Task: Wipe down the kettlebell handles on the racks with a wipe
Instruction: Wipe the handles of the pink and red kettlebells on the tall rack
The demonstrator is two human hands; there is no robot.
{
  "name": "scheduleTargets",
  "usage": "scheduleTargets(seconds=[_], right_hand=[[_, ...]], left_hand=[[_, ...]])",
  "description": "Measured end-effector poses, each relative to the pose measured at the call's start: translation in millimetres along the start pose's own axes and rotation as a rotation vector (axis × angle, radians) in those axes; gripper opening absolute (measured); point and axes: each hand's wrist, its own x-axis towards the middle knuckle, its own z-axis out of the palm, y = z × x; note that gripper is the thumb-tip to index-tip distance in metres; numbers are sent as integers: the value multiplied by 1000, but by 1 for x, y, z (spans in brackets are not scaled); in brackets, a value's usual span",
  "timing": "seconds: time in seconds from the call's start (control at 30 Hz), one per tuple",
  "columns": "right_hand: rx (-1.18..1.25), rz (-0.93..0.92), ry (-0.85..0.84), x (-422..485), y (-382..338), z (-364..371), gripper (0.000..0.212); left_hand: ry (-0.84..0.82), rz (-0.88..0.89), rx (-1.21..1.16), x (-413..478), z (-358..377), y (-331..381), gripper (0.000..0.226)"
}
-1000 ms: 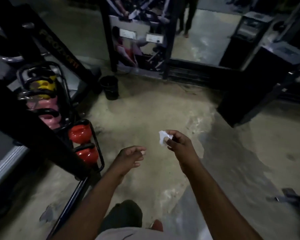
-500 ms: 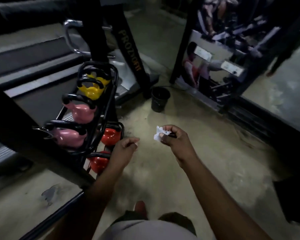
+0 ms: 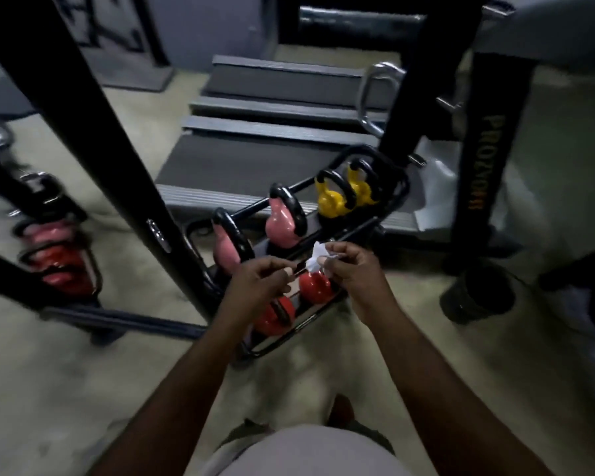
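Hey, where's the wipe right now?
The wipe is mid-frame in the head view, pinched in the right hand over a red kettlebell, left hand close beside it.

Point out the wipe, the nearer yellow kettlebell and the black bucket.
wipe (image 3: 316, 258): head view, on its crumpled white middle.
nearer yellow kettlebell (image 3: 328, 202): head view, on its yellow body below the black handle.
black bucket (image 3: 471, 304): head view, on its outer wall.

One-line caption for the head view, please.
Over a rack of pink, yellow and red kettlebells, the right hand pinches a white wipe while the left hand hovers beside it.
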Motion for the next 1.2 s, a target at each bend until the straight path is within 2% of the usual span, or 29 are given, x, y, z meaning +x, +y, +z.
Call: scheduleTargets(seconds=[0.1, 0.2, 0.3, 0.37, 0.43, 0.57, 0.7, 0.8, 0.93, 1.0, 1.13, 1.2], right_hand=[[-30, 48, -136, 21, -6, -4, 20], [6, 136, -254, 35, -11, 3, 16], [-17, 163, -349, 44, -10, 19, 13], [-72, 153, -392, 48, -6, 33, 11], [-162, 56, -411, 52, 0, 46, 13], [-460, -322, -416, 51, 0, 66, 25], [-660, -618, -468, 61, 6, 79, 31], [-799, -718, -520, 65, 18, 81, 35], [-874, -844, -454, 70, 22, 82, 31], [-962, -934, -453, 71, 22, 84, 27], [-1179, -1235, -598, 72, 34, 85, 30], [-1193, -1283, -596, 76, 31, 88, 30]], left_hand=[[249, 13, -31, 2, -1, 9, 13], [467, 118, 72, 14, -18, 14, 14], [597, 222, 123, 28, -39, 24, 20], [618, 243, 127, 38, -48, 30, 23], [609, 208, 180, 48, -49, 35, 31], [585, 120, 294, 72, -53, 38, 42], [499, 5, 244, 94, -62, 40, 41], [451, -71, 276, 101, -63, 36, 43], [444, -134, 485, 105, -67, 29, 51], [438, -120, 558, 106, -68, 28, 50], [435, -74, 678, 106, -70, 27, 47], [453, -78, 675, 105, -70, 28, 44]])
